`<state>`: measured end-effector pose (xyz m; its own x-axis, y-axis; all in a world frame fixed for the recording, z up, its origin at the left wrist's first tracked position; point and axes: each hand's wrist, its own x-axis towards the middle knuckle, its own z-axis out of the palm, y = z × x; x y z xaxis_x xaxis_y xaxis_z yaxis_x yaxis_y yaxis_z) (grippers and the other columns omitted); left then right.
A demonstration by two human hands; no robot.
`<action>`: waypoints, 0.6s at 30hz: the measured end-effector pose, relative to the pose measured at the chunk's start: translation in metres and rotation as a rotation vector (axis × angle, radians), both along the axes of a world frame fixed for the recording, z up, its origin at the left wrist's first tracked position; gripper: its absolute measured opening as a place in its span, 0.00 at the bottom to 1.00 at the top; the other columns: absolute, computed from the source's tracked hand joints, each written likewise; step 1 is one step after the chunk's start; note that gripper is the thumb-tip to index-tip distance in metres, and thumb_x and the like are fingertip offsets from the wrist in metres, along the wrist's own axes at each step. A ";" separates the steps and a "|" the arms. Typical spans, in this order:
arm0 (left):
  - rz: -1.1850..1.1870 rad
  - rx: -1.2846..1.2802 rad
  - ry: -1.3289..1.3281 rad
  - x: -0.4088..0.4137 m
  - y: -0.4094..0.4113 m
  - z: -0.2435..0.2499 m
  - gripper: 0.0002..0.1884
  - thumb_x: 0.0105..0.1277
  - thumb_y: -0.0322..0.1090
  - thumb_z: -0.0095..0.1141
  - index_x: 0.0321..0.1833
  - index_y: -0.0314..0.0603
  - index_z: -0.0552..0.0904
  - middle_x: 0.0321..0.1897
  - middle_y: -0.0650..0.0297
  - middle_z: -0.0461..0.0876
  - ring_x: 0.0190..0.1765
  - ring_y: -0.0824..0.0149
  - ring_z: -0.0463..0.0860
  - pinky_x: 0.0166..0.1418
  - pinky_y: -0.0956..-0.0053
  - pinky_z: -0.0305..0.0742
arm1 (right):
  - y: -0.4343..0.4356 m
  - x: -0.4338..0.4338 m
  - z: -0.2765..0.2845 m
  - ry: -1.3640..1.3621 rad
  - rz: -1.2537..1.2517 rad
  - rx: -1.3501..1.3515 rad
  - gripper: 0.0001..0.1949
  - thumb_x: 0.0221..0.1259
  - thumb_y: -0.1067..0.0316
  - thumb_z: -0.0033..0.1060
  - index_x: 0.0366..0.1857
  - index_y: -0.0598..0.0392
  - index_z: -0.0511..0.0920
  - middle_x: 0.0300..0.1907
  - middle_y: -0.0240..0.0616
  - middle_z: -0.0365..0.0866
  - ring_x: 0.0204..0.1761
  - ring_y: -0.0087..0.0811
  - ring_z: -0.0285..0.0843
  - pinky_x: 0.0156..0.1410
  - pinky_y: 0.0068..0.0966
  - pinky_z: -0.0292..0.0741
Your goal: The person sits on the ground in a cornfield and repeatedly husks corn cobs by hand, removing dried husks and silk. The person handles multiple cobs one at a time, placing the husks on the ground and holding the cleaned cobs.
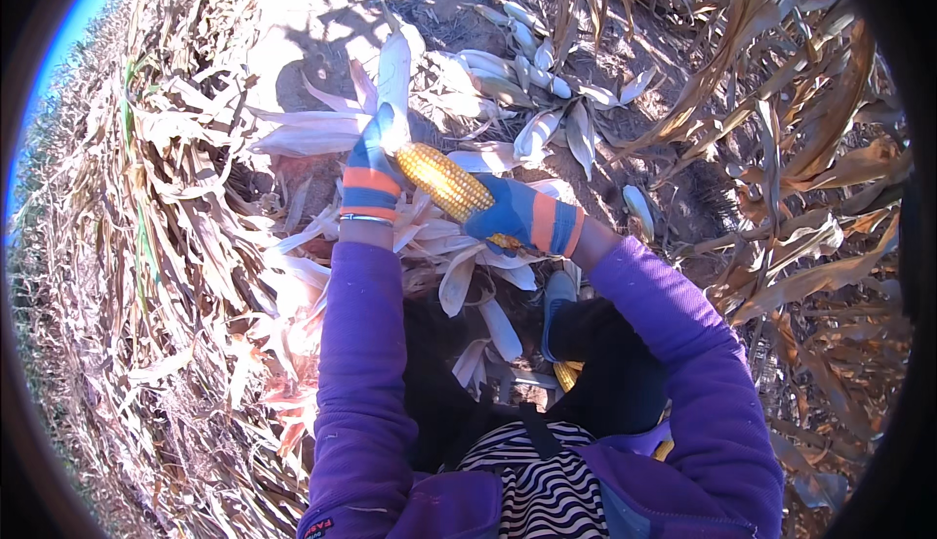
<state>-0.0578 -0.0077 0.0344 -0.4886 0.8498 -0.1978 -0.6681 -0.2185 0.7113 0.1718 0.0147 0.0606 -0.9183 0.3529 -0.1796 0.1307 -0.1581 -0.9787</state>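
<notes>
A bare yellow corn cob [443, 180] slants between my two gloved hands, its kernels showing. My right hand [509, 209], in a blue glove with an orange-striped cuff, is closed around the cob's lower right end. At the other end my left hand [373, 143], gloved the same way, grips pale corn husks [394, 74]. These leaves fan out up and to the left and still seem joined to the cob's base; glare hides the exact joint.
Several ears in husk [534, 70] lie on the soil ahead. Loose husks [457, 275] are heaped before my knees. Dry corn stalks stand on the right [790, 136] and lie thick on the left [190, 246]. A yellow cob [567, 374] shows beside my leg.
</notes>
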 end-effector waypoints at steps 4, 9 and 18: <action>-0.036 0.050 0.215 -0.007 -0.005 -0.005 0.10 0.64 0.41 0.55 0.38 0.42 0.75 0.26 0.68 0.74 0.28 0.69 0.74 0.32 0.75 0.71 | 0.003 0.001 -0.002 -0.042 0.071 0.008 0.29 0.50 0.67 0.65 0.59 0.59 0.66 0.44 0.31 0.76 0.42 0.19 0.71 0.47 0.19 0.71; -0.017 0.028 0.288 0.009 -0.010 0.005 0.06 0.65 0.33 0.49 0.30 0.42 0.74 0.20 0.70 0.69 0.23 0.73 0.69 0.28 0.77 0.67 | 0.004 0.003 -0.011 0.023 0.057 -0.045 0.29 0.50 0.69 0.65 0.59 0.59 0.66 0.44 0.31 0.75 0.41 0.18 0.71 0.46 0.19 0.72; 0.289 -0.074 0.662 -0.017 -0.011 -0.039 0.07 0.65 0.29 0.47 0.32 0.33 0.77 0.22 0.65 0.72 0.25 0.70 0.71 0.29 0.77 0.69 | -0.020 -0.012 -0.021 0.020 -0.157 -0.020 0.25 0.43 0.66 0.69 0.48 0.60 0.71 0.33 0.37 0.77 0.30 0.25 0.75 0.29 0.26 0.74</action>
<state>-0.0748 -0.0183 -0.0044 -0.7288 0.6643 0.1657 -0.0147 -0.2571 0.9663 0.1596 -0.0050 0.0401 -0.8554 0.4892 -0.1699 0.0831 -0.1941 -0.9775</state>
